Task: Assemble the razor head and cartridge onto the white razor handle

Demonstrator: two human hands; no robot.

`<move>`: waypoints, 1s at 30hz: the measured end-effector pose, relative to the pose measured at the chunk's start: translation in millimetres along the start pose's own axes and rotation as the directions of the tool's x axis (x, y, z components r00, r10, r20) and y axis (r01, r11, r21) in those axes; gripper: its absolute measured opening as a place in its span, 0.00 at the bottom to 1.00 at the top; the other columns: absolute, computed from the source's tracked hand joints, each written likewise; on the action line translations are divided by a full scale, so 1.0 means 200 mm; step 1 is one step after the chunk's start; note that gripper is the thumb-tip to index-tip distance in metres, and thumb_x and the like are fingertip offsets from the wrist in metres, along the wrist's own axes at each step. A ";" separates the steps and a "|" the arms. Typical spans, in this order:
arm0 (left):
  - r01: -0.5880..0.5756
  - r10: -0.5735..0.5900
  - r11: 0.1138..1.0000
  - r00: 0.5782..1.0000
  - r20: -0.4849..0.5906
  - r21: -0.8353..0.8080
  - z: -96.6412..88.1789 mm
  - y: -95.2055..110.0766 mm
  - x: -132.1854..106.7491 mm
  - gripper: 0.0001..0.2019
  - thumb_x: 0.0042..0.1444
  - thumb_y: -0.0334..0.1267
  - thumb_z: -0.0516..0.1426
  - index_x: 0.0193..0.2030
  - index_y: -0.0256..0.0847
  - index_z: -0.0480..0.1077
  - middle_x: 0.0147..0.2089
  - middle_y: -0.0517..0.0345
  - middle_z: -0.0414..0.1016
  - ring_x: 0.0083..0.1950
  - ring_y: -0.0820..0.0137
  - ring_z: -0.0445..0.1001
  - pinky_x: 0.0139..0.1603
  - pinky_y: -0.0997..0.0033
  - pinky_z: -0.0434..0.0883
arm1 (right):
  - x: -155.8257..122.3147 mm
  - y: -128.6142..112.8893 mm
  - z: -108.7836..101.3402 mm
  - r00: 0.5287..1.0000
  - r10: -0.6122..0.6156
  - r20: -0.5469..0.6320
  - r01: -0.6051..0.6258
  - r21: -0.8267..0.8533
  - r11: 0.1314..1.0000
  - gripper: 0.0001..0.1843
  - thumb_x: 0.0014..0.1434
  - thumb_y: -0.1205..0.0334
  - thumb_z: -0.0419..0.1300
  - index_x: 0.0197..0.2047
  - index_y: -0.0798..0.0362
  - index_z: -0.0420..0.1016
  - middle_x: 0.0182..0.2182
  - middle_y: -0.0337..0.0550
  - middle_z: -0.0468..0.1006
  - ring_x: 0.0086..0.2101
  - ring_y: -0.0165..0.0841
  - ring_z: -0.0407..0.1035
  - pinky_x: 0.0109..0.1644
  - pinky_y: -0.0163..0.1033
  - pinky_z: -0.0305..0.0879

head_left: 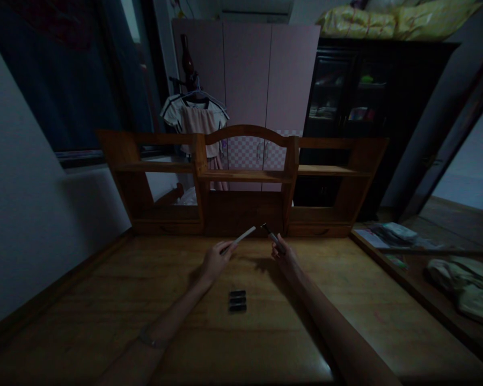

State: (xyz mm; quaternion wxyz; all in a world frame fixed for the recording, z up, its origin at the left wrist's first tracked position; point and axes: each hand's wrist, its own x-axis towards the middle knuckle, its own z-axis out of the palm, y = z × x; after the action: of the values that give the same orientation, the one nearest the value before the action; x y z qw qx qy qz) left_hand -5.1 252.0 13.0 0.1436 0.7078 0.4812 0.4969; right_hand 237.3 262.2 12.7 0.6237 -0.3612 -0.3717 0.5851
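The left hand (216,261) gripped a white stick (245,235), the right hand (285,254) a dark tool (272,236); a loose grip could have dropped either onto the counter (165,343).

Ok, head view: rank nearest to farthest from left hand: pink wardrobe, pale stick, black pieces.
1. Pale stick: in the left hand.
2. Black pieces: on the desk, nearer the camera.
3. Pink wardrobe: beyond the wooden shelf.
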 end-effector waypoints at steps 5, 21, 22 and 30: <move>-0.033 0.033 0.999 0.999 0.019 0.037 0.00 0.03 -0.01 0.15 0.59 0.47 0.53 0.44 0.41 0.75 0.40 0.53 0.76 0.41 0.66 0.74 0.43 0.69 0.70 | 0.00 0.02 0.00 1.000 0.009 -0.012 -0.008 0.025 1.000 0.22 0.49 0.42 0.63 0.23 0.53 0.68 0.18 0.36 0.66 0.18 0.25 0.58 0.22 0.32 0.57; -0.042 0.042 0.998 0.999 0.000 0.048 0.00 0.02 -0.01 0.15 0.59 0.47 0.52 0.43 0.41 0.74 0.40 0.54 0.76 0.41 0.67 0.73 0.43 0.70 0.68 | 0.01 0.04 0.00 0.997 -0.063 -0.038 0.060 -0.064 0.996 0.20 0.48 0.50 0.63 0.39 0.56 0.77 0.33 0.47 0.79 0.24 0.27 0.68 0.27 0.31 0.63; -0.038 0.038 0.998 0.999 0.002 0.050 0.00 0.02 -0.01 0.15 0.59 0.47 0.52 0.43 0.41 0.74 0.40 0.54 0.76 0.41 0.67 0.73 0.43 0.70 0.69 | 0.00 0.04 0.00 0.997 -0.070 -0.044 0.067 -0.067 0.996 0.21 0.48 0.50 0.64 0.41 0.56 0.77 0.34 0.48 0.79 0.27 0.29 0.70 0.30 0.33 0.66; -0.039 0.037 0.998 0.999 0.039 0.045 0.00 0.03 -0.02 0.15 0.59 0.47 0.53 0.44 0.42 0.74 0.41 0.55 0.75 0.42 0.67 0.73 0.45 0.70 0.68 | 0.01 0.03 -0.01 0.968 -0.196 -0.159 0.138 -0.319 0.938 0.17 0.44 0.50 0.68 0.25 0.56 0.72 0.16 0.37 0.70 0.18 0.27 0.63 0.20 0.31 0.57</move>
State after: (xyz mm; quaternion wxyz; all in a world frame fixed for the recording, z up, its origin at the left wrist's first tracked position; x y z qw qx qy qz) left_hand -2.2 246.4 15.4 0.1270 0.7292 0.4762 0.4747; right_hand 236.7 263.6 6.3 0.6402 -0.4739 -0.4267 0.4284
